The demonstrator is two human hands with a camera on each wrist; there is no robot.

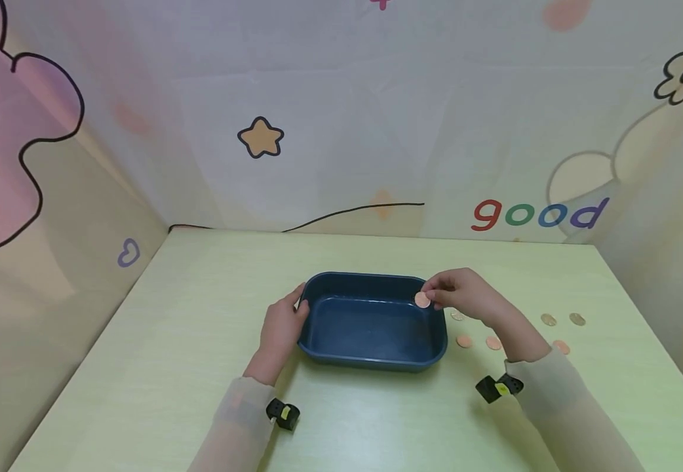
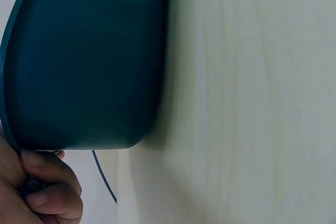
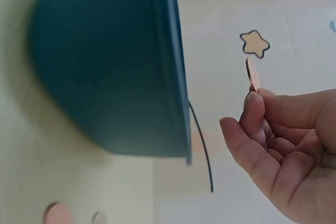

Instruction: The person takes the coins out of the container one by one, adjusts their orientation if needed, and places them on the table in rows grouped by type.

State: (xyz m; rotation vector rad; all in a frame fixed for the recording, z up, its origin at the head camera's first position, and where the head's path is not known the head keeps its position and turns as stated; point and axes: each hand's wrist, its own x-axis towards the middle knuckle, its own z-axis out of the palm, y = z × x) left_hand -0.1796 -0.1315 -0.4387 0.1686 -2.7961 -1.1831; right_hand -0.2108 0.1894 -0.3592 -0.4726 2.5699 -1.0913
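Note:
A dark blue rectangular tray with rounded corners (image 1: 371, 331) sits on the table, and no object shows inside it. At its left end my left hand (image 1: 279, 328) grips the rim; the left wrist view shows the curled fingers (image 2: 55, 182) against the tray's edge. Between thumb and fingertips my right hand (image 1: 468, 295) pinches a copper-coloured coin (image 1: 422, 300). In the right wrist view this coin (image 3: 252, 74) appears nearly edge-on, higher than the tray's rim. The head view places it over the tray's right end.
Right of the tray, several coins lie flat: copper-coloured ones (image 1: 464, 341) nearer the front, brassy ones (image 1: 548, 319) farther right, and a pale one (image 1: 457, 315) beside the tray. A printed cloth (image 1: 330, 164) backs the pale wooden table (image 1: 170, 367).

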